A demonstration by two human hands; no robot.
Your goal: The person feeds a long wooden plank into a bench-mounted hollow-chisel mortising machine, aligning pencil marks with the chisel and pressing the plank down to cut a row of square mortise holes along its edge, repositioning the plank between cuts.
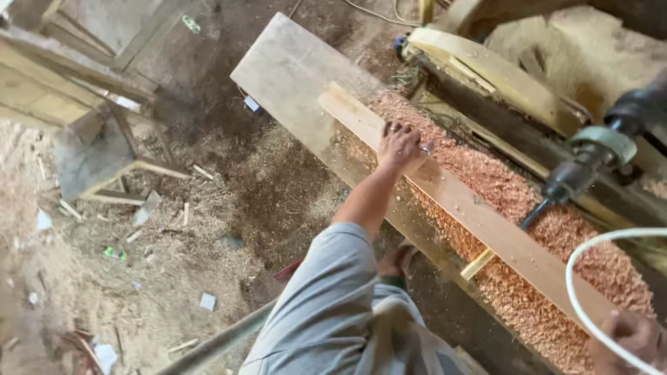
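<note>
A long pale wooden plank (486,222) lies slanted across a wide board (292,69) on a bench, in a bed of reddish wood shavings (514,187). My left hand (398,142) reaches out from a grey sleeve and grips the plank near its far end, fingers curled over the far edge. My right hand (633,335) shows only partly at the bottom right corner, at the plank's near end beside a white cable (571,278). What it holds is cut off. A black power tool with a green collar (590,156) points its bit (533,217) at the plank's far edge.
A small wooden stick (478,264) pokes out under the plank. A heavy timber machine frame (500,76) runs behind the bench. The sawdust-covered floor (174,264) at left holds offcuts and a wooden stool (97,153). My foot (397,258) stands by the bench.
</note>
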